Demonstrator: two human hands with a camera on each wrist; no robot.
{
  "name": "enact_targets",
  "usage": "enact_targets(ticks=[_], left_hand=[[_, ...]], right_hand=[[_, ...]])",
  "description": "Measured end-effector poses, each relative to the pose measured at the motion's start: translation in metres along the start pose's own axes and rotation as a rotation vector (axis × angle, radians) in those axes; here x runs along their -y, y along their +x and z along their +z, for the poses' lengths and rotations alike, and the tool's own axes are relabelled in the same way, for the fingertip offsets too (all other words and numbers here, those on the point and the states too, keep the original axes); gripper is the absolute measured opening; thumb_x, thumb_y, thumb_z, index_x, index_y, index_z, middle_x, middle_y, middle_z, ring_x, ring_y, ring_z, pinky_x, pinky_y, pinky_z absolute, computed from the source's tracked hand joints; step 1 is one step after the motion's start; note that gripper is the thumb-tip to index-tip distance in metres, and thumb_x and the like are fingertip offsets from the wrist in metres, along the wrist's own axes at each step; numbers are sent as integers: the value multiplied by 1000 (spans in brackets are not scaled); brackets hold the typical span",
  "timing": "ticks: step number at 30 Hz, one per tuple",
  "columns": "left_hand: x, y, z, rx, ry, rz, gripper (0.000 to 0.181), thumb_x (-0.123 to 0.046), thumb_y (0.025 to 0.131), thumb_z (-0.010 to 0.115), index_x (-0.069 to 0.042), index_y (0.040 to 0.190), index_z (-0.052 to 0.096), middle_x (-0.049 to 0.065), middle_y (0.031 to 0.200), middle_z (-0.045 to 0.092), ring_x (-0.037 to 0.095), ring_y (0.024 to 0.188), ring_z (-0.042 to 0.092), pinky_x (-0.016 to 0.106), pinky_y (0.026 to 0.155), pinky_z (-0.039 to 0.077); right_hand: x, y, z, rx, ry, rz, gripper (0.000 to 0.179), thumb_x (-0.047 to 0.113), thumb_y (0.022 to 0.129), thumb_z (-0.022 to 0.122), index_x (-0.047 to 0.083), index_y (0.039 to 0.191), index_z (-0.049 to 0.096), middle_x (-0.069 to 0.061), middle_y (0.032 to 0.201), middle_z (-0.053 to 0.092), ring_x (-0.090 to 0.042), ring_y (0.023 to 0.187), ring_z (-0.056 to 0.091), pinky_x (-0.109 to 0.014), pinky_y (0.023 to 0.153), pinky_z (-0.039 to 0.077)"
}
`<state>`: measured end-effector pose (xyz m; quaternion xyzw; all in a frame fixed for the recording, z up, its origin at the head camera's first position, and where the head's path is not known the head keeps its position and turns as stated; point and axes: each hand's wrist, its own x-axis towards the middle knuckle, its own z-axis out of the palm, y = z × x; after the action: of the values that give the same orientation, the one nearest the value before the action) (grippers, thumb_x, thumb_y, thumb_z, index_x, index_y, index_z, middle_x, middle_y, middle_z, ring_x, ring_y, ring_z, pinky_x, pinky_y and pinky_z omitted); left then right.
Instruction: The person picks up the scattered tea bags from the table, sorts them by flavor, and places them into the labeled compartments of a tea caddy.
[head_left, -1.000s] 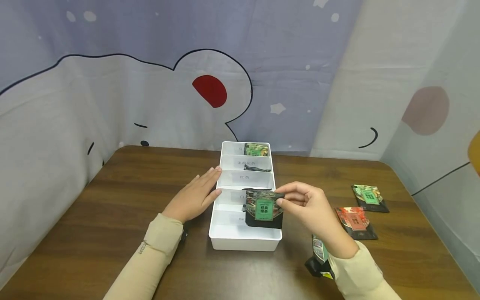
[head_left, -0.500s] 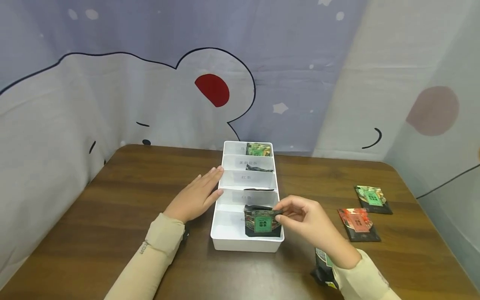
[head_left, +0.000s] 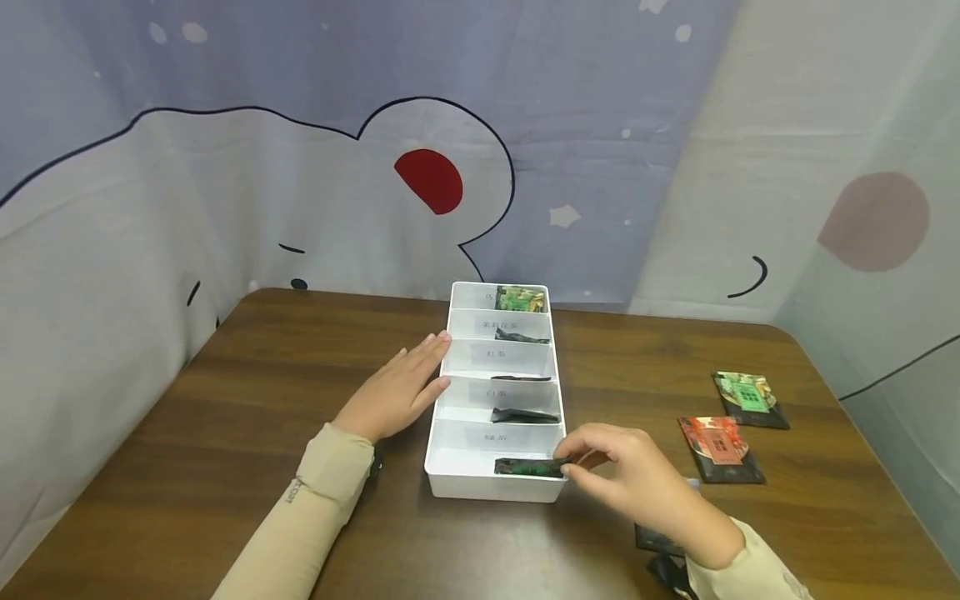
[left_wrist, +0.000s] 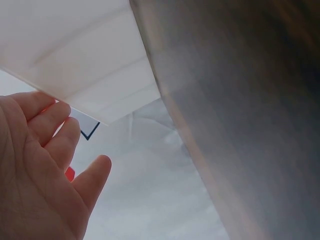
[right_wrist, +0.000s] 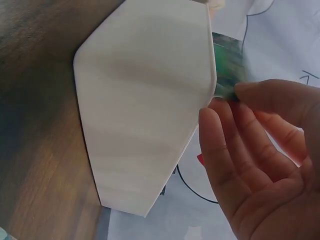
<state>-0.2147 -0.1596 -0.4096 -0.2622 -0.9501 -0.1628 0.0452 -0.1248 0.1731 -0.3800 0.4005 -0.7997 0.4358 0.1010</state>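
A long white divided box (head_left: 491, 488) with printed labels stands on the wooden table. My right hand (head_left: 633, 479) pinches the corner of a green and black tea packet (head_left: 527, 467) between thumb and fingers. The packet is low in the nearest compartment, seen almost edge-on from above; in the right wrist view the tea packet (right_wrist: 227, 65) shows above the box rim. My left hand (head_left: 393, 393), fingers extended, has its fingertips at the box's left side. Other packets stand farther back, including a black packet (head_left: 525, 415) and a green packet (head_left: 520, 299) in the farthest compartment.
To the right on the table lie a red tea packet (head_left: 720, 450) and a green tea packet (head_left: 750, 399). A dark packet (head_left: 654, 540) is partly hidden under the right forearm. A patterned curtain (head_left: 585, 167) hangs behind the table.
My right hand has brought the tea packet down and nearer, from above the box into the nearest compartment. My left hand has stayed at the box's side.
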Motion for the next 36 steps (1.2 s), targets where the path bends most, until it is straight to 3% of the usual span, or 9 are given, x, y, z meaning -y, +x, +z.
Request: enact_targets(ticks=[6,15,22,32,36], left_hand=[[0,0,0,1,4,3,66,-46,109,37,-11,163,20,3,168,21,22,154,20,53,123,22],[-1,0,0,10,-4,-5,67,-45,109,38,-10,163,20,4,168,21,23,154,20,53,123,22],[-2,-1,-2,9,-6,-9,67,-44,109,39,-9,163,20,5,167,22,24,154,21,53,123,22],[0,0,2,-10,-3,9,67,-44,109,39,-8,162,21,6,167,23,27,153,23,55,122,24],[-1,0,0,-8,-6,6,66,-44,109,39,-9,162,21,5,167,23,25,154,22,54,122,24]], right_hand=[[0,-2,2,0,-9,-68,29,-12,78,78,10,94,71,1,88,72,-8,77,68,-23,67,60],[-1,1,-6,-13,-57,-48,29,-11,78,78,13,94,72,1,88,72,-6,78,68,-20,70,58],[-8,1,-23,-58,-132,47,29,-8,80,79,16,94,73,4,89,73,-4,77,68,-26,67,60],[-41,-8,-72,-234,-319,287,16,-2,87,77,10,98,75,1,91,75,1,79,67,-11,69,53],[-52,-15,-93,-291,-376,337,14,2,91,75,7,103,74,-5,91,74,7,79,62,-7,69,50]])
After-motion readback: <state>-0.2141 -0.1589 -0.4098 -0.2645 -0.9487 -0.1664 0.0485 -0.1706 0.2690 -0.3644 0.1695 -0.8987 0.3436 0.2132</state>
